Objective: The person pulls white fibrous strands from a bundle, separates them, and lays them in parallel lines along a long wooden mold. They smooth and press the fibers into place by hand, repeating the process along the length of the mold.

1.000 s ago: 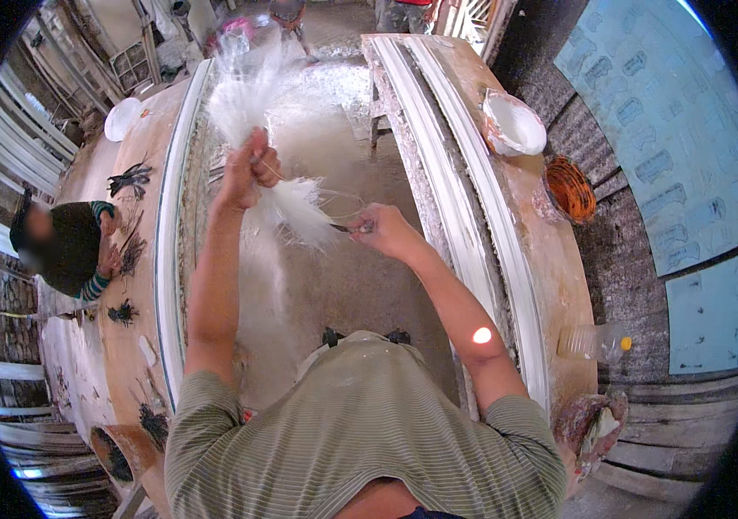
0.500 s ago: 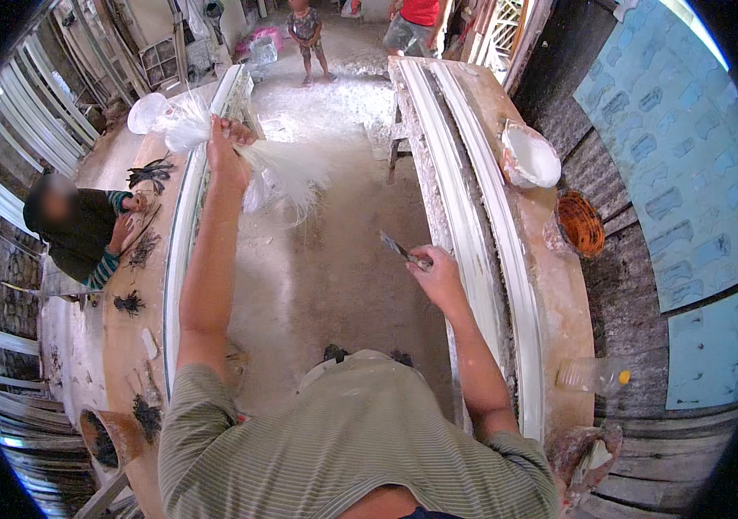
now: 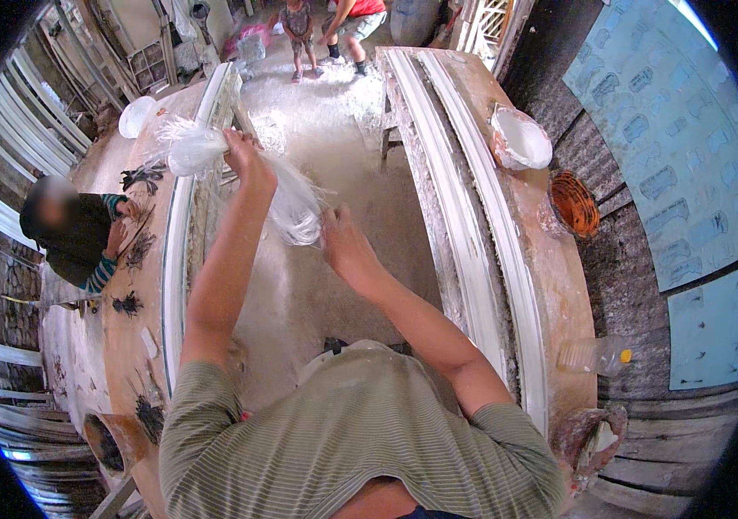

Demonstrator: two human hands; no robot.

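My left hand (image 3: 249,163) is closed around the middle of a bundle of white, hair-like fibres (image 3: 295,209). The bundle's upper part spreads over the inner edge of the left table, while its lower part hangs above the floor between the two tables. My right hand (image 3: 347,246) is at the loose lower end of the fibres, its fingers curled closed. Whatever lies in those fingers is hidden from this view.
Long white moulded strips (image 3: 447,173) run along the right table, beside a white bowl (image 3: 523,138), an orange basket (image 3: 575,204) and a clear bottle (image 3: 592,355). At left, a co-worker (image 3: 70,227) handles dark strands. Two people stand beyond the tables.
My right hand has moved left and up to the fibre ends; the small dark flat blade it held no longer shows. My left hand has shifted slightly right with the bundle.
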